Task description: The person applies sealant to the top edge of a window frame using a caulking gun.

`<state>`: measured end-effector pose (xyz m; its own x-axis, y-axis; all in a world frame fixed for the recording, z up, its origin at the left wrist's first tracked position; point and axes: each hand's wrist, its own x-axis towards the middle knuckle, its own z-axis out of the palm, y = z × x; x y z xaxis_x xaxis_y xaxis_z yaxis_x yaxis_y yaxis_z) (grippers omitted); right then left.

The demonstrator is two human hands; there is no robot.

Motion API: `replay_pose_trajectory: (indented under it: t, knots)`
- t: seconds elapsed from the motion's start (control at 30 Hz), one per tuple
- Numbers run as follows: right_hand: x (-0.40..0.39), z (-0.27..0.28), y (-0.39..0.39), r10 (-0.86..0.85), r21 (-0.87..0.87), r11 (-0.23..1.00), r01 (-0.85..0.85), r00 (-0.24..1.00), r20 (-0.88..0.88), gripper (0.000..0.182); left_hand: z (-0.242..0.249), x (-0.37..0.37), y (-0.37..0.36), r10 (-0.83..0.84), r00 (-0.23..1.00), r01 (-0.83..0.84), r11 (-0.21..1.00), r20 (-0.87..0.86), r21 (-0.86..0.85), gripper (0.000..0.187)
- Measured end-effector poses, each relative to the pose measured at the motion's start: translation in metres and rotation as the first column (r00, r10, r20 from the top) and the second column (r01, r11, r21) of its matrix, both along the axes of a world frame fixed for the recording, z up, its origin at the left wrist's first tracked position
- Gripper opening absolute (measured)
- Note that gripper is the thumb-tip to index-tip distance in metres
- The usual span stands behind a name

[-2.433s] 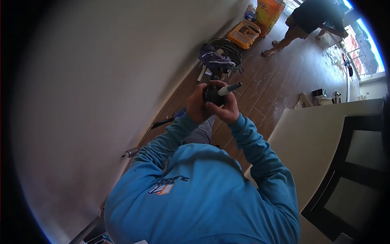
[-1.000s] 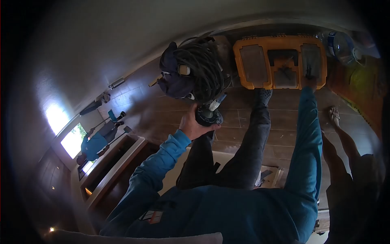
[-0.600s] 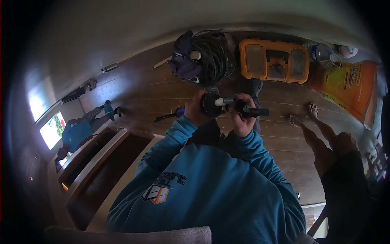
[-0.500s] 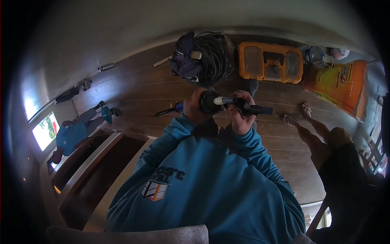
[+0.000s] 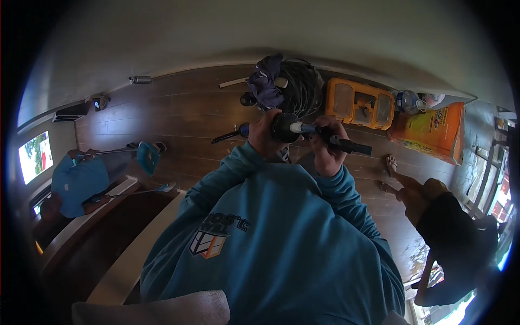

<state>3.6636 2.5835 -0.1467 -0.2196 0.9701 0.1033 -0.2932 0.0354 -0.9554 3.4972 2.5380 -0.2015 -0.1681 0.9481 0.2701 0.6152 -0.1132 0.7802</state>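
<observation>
My left hand [image 5: 262, 135] is closed around a dark, rounded, cup-like piece [image 5: 283, 128]. Out of that piece, toward the right, comes a whitish tip [image 5: 296, 128] with a greyish tube behind it. My right hand [image 5: 330, 154] grips a black tool with a thick cylindrical handle [image 5: 352, 147], in line with the tube. The two parts meet in front of my chest; the exact kind of tool cannot be made out. Just left of my left hand, a blue-and-black tool [image 5: 232, 134] lies on the floor.
Against the wall sit coiled black cable [image 5: 303, 89], purple cloth [image 5: 265, 81], an orange organizer case [image 5: 331, 111], a clear jug [image 5: 406, 101] and an orange-yellow sack [image 5: 433, 132]. At left, a person [image 5: 81, 181] holds a blue dustpan [image 5: 148, 158]. Another person [image 5: 455, 233] stands at right.
My view has shifted, so the cable and case appear lower. Both hands keep their grip on the two parts. The person at left has bent with the dustpan; the one at right shows more fully.
</observation>
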Motion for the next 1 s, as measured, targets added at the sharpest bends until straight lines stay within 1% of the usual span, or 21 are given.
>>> replay_pose_trajectory:
  t: [0.07,0.2,0.3,0.37,0.4,0.47,0.57,0.7,0.8,0.9,0.97,1.0]
  knots:
    - [-0.011,0.003,-0.009,-0.003,-0.055,0.998,0.002,1.0,-0.025,0.025,-0.002,-0.009,-0.008,0.009,1.0,-0.009,1.0,0.029,0.012,0.071]
    - [-0.028,0.007,-0.019,0.019,-0.026,0.999,-0.021,0.998,-0.059,0.027,0.005,-0.021,-0.018,0.016,1.0,-0.018,0.999,0.026,0.051,0.071]
    - [-0.038,0.006,-0.027,0.004,-0.027,1.0,-0.006,0.998,-0.064,0.027,0.003,-0.026,-0.024,0.043,0.999,-0.044,0.995,0.007,0.091,0.07]
    - [-0.043,0.003,-0.032,-0.02,0.034,0.999,0.021,1.0,-0.023,0.029,0.002,-0.028,-0.029,0.074,0.997,-0.077,0.992,0.035,0.097,0.075]
    - [-0.045,0.004,-0.034,-0.018,0.037,0.999,0.019,1.0,-0.024,0.029,0.001,-0.029,-0.031,0.076,0.997,-0.079,0.992,0.034,0.099,0.075]
    - [-0.048,0.005,-0.038,-0.033,0.082,0.996,0.033,0.999,0.002,0.029,0.001,-0.03,-0.036,0.078,0.992,-0.087,0.991,0.095,0.1,0.074]
    - [-0.051,0.015,-0.04,-0.021,0.089,0.996,0.02,1.0,0.011,0.029,0.009,-0.03,-0.037,0.09,0.991,-0.1,0.989,0.096,0.11,0.071]
    - [-0.052,0.022,-0.039,-0.025,0.106,0.994,0.019,0.998,0.053,0.028,0.007,-0.027,-0.037,0.11,0.99,-0.122,0.983,0.092,0.139,0.07]
    - [-0.055,0.025,-0.038,-0.062,0.136,0.989,0.051,0.995,0.079,0.028,0.009,-0.024,-0.034,0.114,0.985,-0.135,0.977,0.131,0.165,0.069]
    - [-0.052,0.025,-0.037,-0.082,0.152,0.986,0.07,0.994,0.074,0.028,0.01,-0.02,-0.033,0.098,0.982,-0.122,0.981,0.161,0.151,0.069]
    - [-0.048,0.025,-0.037,-0.089,0.105,0.991,0.081,0.993,0.076,0.027,0.009,-0.015,-0.032,0.101,0.983,-0.124,0.981,0.153,0.151,0.069]
    - [-0.046,0.026,-0.036,-0.098,0.108,0.99,0.089,0.992,0.078,0.027,0.01,-0.012,-0.032,0.092,0.984,-0.116,0.981,0.155,0.154,0.069]
